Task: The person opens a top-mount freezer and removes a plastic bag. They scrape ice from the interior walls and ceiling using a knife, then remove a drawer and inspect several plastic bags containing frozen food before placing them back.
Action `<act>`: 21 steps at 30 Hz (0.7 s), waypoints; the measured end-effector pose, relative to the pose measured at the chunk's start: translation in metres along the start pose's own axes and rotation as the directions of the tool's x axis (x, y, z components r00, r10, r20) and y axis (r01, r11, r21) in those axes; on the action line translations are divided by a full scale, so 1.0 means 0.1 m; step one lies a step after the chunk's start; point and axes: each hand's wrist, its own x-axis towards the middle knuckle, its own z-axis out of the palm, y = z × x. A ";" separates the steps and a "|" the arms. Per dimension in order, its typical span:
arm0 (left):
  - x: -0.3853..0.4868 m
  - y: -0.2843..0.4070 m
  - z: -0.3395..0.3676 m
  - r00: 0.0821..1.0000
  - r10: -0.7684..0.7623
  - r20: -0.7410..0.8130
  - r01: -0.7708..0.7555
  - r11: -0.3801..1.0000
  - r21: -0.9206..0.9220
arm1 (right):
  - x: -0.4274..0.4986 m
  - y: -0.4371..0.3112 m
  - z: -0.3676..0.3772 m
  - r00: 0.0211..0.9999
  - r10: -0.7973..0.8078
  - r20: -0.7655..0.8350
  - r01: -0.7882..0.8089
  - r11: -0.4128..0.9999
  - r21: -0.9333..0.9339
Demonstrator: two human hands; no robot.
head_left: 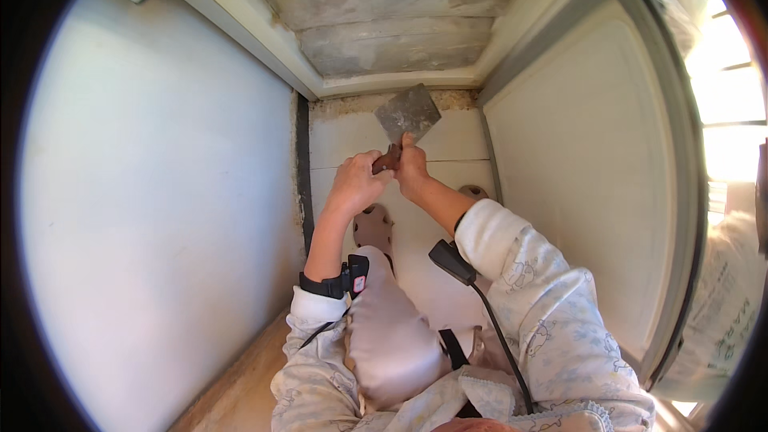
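A broad scraper (409, 111) with a square, smudged metal blade and a brown handle is in both my hands, in front of my body. My left hand (359, 183) is closed around the rear of the handle. My right hand (411, 167) grips it near the neck, with one digit laid along the base of the blade. The blade points away from me, over the dirty strip (348, 105) where the white tiled floor meets the panel frame. I cannot tell whether the blade touches the floor.
Ahead stands a pale frame (396, 83) around a grey, smeared panel (396, 30). A white surface (162, 180) closes the left side; a white door-like panel (576, 150) with grey edging closes the right. My shoe (373, 225) is on the tiles. A black cable (501, 336) hangs by my right sleeve.
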 end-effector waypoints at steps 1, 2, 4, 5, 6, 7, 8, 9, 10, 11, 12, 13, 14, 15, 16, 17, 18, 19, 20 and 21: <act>-0.14 0.09 -0.10 0.998 0.035 -0.053 -0.035 0.999 -0.001 | -0.14 -0.01 0.05 0.999 0.003 0.033 -0.002 1.000 -0.027; -0.29 0.19 -0.20 0.990 0.080 -0.119 -0.081 0.997 -0.001 | -0.25 -0.06 0.10 0.998 0.001 0.071 0.003 0.999 -0.054; -0.59 0.34 -0.35 0.966 0.132 -0.220 -0.130 0.991 0.023 | -0.51 -0.12 0.21 0.994 -0.034 0.100 0.041 0.996 -0.075; -0.76 0.37 -0.52 0.950 0.134 -0.283 -0.121 0.991 0.062 | -0.65 -0.12 0.39 0.974 -0.034 0.222 0.047 0.998 -0.053; -0.90 0.41 -0.62 0.944 0.135 -0.300 -0.120 0.990 0.068 | -0.82 -0.13 0.46 0.963 -0.059 0.264 0.070 0.997 -0.030; -1.07 0.45 -0.74 0.951 0.105 -0.292 -0.112 0.994 -0.007 | -0.99 -0.13 0.56 0.952 -0.076 0.298 0.079 0.997 0.002; -1.24 0.50 -0.84 0.953 0.118 -0.281 -0.155 0.981 -0.115 | -1.19 -0.14 0.63 0.927 -0.109 0.359 0.125 0.992 -0.021; -1.40 0.58 -0.93 0.965 0.056 -0.255 -0.083 0.992 -0.094 | -1.40 -0.17 0.66 0.928 -0.097 0.360 0.127 0.990 -0.058; -1.55 0.68 -0.99 0.966 0.095 -0.241 -0.125 0.986 -0.112 | -1.65 -0.19 0.80 0.956 -0.208 0.208 0.240 0.960 -0.142; -1.73 0.80 -1.03 0.961 0.070 -0.267 -0.121 0.976 -0.183 | -1.93 -0.22 0.86 0.959 -0.285 0.007 0.276 0.923 -0.267; -1.90 0.96 -1.04 0.953 0.063 -0.297 -0.149 0.950 -0.275 | -2.20 -0.30 0.78 0.941 -0.305 0.149 0.321 0.942 -0.100; -2.17 1.14 -1.08 0.948 0.009 -0.319 -0.104 0.953 -0.284 | -2.56 -0.32 0.76 0.885 -0.421 0.198 0.406 0.907 0.114; -2.37 1.31 -1.03 0.938 -0.063 -0.341 -0.048 0.950 -0.309 | -2.84 -0.37 0.61 0.845 -0.405 0.348 0.320 0.906 0.277; -2.57 1.47 -0.94 0.928 -0.027 -0.372 -0.104 0.939 -0.327 | -3.13 -0.41 0.44 0.788 -0.377 0.486 0.215 0.909 0.357; -2.72 1.62 -0.85 0.905 -0.060 -0.421 -0.094 0.937 -0.336 | -3.40 -0.44 0.25 0.724 -0.372 0.580 0.143 0.905 0.402; -2.82 1.74 -0.71 0.880 0.070 -0.470 -0.243 0.916 -0.319 | -3.65 -0.49 0.10 0.722 -0.495 0.483 0.328 0.860 0.390; -2.96 1.83 -0.57 0.838 0.134 -0.528 -0.325 0.901 -0.288 | -3.88 -0.56 0.01 0.650 -0.659 0.380 0.517 0.749 0.415; -2.87 1.88 -0.28 0.779 0.234 -0.582 -0.468 0.834 -0.291 | -3.99 -0.64 -0.20 0.628 -0.717 0.303 0.627 0.697 0.348; -3.02 1.92 -0.15 0.729 0.237 -0.643 -0.519 0.803 -0.293 | -4.12 -0.71 -0.38 0.528 -0.776 0.346 0.684 0.630 0.368; -3.10 1.94 -0.02 0.675 0.244 -0.696 -0.585 0.752 -0.304 | -4.30 -0.68 -0.58 0.540 -0.726 0.426 0.640 0.683 0.352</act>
